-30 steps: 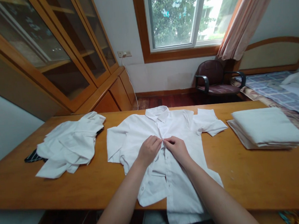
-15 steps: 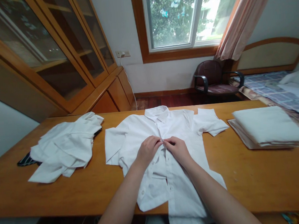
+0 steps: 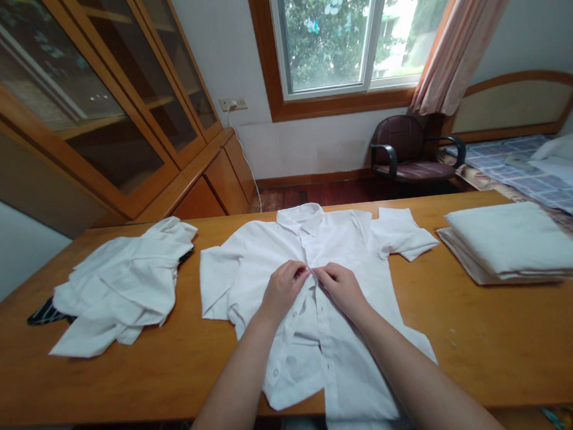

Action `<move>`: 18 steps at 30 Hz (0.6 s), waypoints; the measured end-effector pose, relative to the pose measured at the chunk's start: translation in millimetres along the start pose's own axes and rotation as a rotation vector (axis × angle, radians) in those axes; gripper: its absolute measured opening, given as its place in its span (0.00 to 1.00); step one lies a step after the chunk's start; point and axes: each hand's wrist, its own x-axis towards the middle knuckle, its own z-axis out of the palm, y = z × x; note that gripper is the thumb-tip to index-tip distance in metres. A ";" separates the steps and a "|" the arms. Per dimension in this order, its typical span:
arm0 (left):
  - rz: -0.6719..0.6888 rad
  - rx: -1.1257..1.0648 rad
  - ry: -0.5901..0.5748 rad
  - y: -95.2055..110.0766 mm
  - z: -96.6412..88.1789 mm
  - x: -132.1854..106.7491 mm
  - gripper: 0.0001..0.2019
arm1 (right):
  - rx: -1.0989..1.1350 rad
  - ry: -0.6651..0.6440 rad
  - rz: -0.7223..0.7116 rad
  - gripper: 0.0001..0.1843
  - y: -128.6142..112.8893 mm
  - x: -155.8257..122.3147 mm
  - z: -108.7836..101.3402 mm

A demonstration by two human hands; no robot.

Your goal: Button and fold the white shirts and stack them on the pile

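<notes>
A white short-sleeved shirt (image 3: 264,250) lies spread on the wooden table, collar at the far side and sleeves out to both sides. Its front is fastened near the collar, while the lower front edges hang apart, with buttons showing on the left edge. My left hand (image 3: 287,287) pinches the front edge at mid-chest. Right beside it, my right hand (image 3: 340,285) pinches the other edge, fingertips almost touching the left ones. Whichever button lies between the fingers is hidden. The right-hand front panel hangs over the near table edge.
A crumpled pile of white clothes (image 3: 122,283) with a dark striped piece under it lies on the table (image 3: 503,343) at left. Folded pale cloths (image 3: 516,238) are stacked at right. Beyond stand a glass-door cabinet (image 3: 121,102), a chair (image 3: 406,151) and a bed (image 3: 552,158).
Both hands stay at the same place on the shirt front, with only tiny finger movements. The view has shifted slightly.
</notes>
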 end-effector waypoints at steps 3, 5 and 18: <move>-0.019 -0.043 -0.019 0.8 -0.9 0.9 0.03 | -0.015 -0.033 -0.010 0.18 -0.8 0.3 -0.7; -0.039 -0.075 -0.023 0.3 -0.8 1.5 0.03 | -0.017 -0.059 -0.012 0.17 -0.3 0.6 -1.2; -0.306 -0.349 -0.008 -4.7 0.2 3.1 0.06 | 0.035 -0.082 0.000 0.15 7.5 1.1 1.2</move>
